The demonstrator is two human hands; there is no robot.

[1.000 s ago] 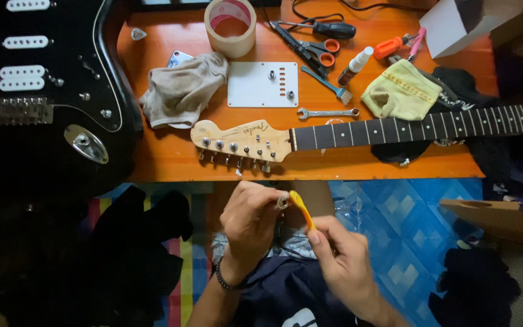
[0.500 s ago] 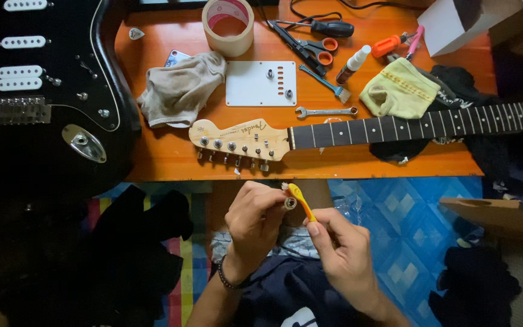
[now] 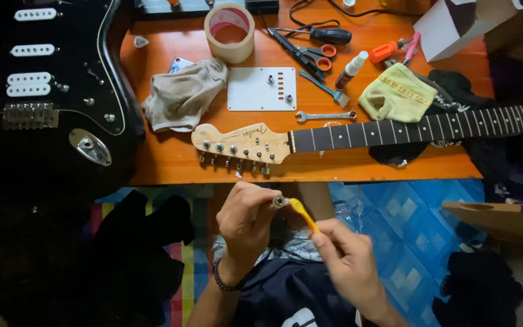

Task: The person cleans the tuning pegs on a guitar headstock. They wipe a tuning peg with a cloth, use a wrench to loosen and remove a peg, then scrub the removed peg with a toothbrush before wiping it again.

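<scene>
Down below the front edge of the orange bench (image 3: 171,163), the left hand (image 3: 246,221) pinches a small round metal part (image 3: 280,201) between its fingers, which are clamped on it. The right hand (image 3: 349,263) grips a thin yellow tool (image 3: 304,215) at its lower end, fingers closed around it, with the tool's tip touching the metal part. Both hands are over the person's lap, just beneath the headstock of a guitar neck (image 3: 358,134) that lies along the bench. A black guitar body (image 3: 49,91) lies on the left. Behind the neck are a grey rag (image 3: 183,97), a white plate (image 3: 255,89), a roll of tape (image 3: 229,25), a small wrench (image 3: 325,115), scissors (image 3: 310,53) and a yellow cloth (image 3: 398,94).
</scene>
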